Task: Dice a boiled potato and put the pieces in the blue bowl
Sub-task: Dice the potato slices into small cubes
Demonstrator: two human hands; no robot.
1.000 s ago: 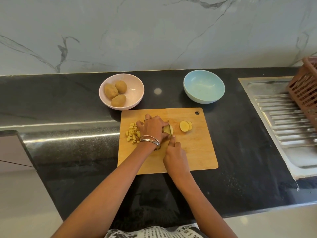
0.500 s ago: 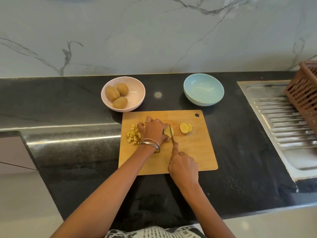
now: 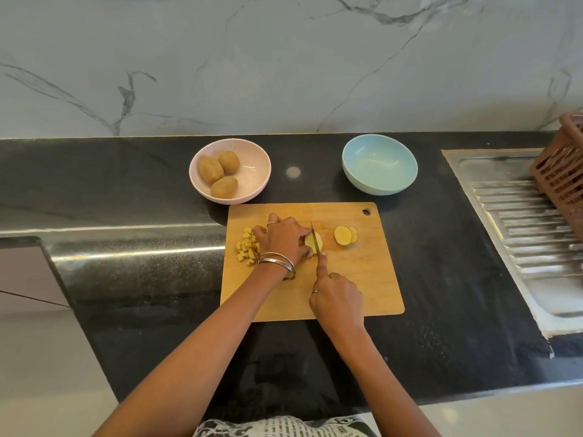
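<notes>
On the wooden cutting board (image 3: 356, 279) my left hand (image 3: 282, 239) holds a potato piece (image 3: 315, 241) steady with curled fingers. My right hand (image 3: 337, 294) grips a knife (image 3: 315, 236), forefinger stretched along the blade's back, and the blade stands on the potato piece. Two cut slices (image 3: 345, 234) lie just to the right of the blade. A pile of several diced cubes (image 3: 246, 250) sits at the board's left, partly hidden by my left hand. The blue bowl (image 3: 380, 165) stands behind the board with nothing in it.
A pink bowl (image 3: 252, 171) with three whole potatoes (image 3: 217, 173) stands behind the board's left corner. A steel sink drainboard (image 3: 520, 222) and a brown plastic basket (image 3: 561, 171) are at the right. The black counter's front edge runs close to me.
My right hand has drawn back toward me along the board, and the knife now rests with its blade on the potato piece. My left hand has stayed on the potato.
</notes>
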